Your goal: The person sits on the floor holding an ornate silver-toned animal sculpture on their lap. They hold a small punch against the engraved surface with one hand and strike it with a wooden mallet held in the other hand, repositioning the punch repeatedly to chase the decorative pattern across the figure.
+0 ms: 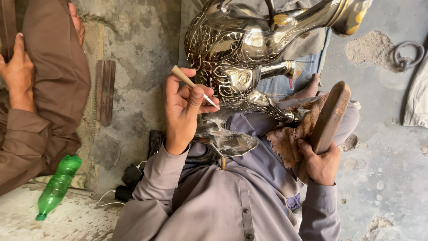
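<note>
I see my left hand [183, 111] raised at centre frame, wrist bent, fingers curled tight around a small chisel [194, 85] whose tip touches the engraved metal vessel [236, 49] at upper centre. My right hand [320, 163], lower right, is closed around a wooden mallet [330, 116], held tilted just beside the vessel, a brown rag [285, 140] bunched against it.

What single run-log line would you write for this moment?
left hand: holds engraving tool, tip at engraved metal vessel | right hand: grips wooden mallet | nearby: green bottle on floor
</note>
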The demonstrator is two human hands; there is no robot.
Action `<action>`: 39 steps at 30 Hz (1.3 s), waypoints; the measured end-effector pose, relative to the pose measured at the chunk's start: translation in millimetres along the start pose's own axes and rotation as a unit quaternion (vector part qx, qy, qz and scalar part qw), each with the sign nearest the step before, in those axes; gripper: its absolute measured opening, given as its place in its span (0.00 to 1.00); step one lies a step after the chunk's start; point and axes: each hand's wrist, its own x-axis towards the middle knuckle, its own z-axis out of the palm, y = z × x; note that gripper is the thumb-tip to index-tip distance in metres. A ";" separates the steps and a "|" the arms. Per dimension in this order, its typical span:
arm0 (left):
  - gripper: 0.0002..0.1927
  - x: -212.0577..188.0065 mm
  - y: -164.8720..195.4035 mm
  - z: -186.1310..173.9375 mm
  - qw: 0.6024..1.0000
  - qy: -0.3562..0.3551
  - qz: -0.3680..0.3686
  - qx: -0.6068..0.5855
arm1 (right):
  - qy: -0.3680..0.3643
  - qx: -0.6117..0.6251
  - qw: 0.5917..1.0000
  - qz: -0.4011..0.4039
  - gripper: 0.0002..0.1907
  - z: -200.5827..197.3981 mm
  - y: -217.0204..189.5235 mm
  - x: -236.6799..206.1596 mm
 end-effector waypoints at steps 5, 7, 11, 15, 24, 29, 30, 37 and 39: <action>0.24 8.1 1.5 31.0 0.987 -0.027 0.105 0.122 | -0.007 0.021 1.000 0.009 0.16 -6.7 -0.7 1.5; 0.24 11.6 2.8 42.6 0.970 -0.039 0.142 0.191 | -0.012 0.022 1.000 0.008 0.16 -9.3 -0.3 1.4; 0.18 22.5 4.2 59.2 0.947 -0.051 0.159 0.275 | -0.018 -0.004 1.000 0.011 0.18 -15.7 -2.0 2.7; 0.13 37.3 -4.8 70.0 0.930 -0.042 0.198 0.306 | -0.031 0.027 0.999 0.032 0.22 -23.8 -17.9 6.2; 0.12 41.0 -20.7 71.5 0.885 -0.040 0.269 0.377 | 0.009 0.021 0.978 -0.208 0.31 -43.8 -132.7 36.1; 0.11 44.4 -19.0 72.9 0.855 -0.055 0.329 0.398 | 0.065 -0.178 0.894 -0.405 0.31 -48.3 -197.7 60.6; 0.10 44.7 -18.2 73.5 0.850 -0.054 0.325 0.410 | 0.068 -0.200 0.886 -0.412 0.29 -48.5 -208.1 61.6; 0.08 49.2 -15.2 77.4 0.872 -0.042 0.270 0.407 | 0.093 -0.343 0.795 -0.491 0.31 -59.5 -247.4 64.6; 0.08 49.2 -16.8 76.6 0.863 -0.045 0.280 0.417 | 0.045 -0.272 0.825 -0.494 0.31 -56.3 -247.1 67.2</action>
